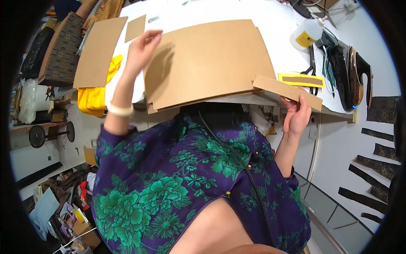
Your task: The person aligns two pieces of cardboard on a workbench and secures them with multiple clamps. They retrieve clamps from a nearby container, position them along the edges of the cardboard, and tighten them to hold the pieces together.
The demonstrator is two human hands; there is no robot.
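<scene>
White worktable fills the upper view, its near edge w/ a stack of big brown card sheets overhanging toward the person; take that stack as the landmark. Left hand rests on the stack's left edge, fingers together and slightly curled over the top sheet, thumb side hidden so can't tell if it pinches. Right hand is below the stack's right corner, fingers clamped on a narrow brown card strip that lies tilted against that corner. By the look of it, work is mid-way: sheets are cut and piled, one strip is in hand, and a yellow-edged strip just right of the stack looks already wrapped or glued; more plain card left of the stack, a large panel and small square, looks unused. Scissors and a glue bottle sit right of the stack, yellow cloth left-below it. Dark patterned fabric strips lie far right; cluttered floor w/ bags and boxes lower left.
</scene>
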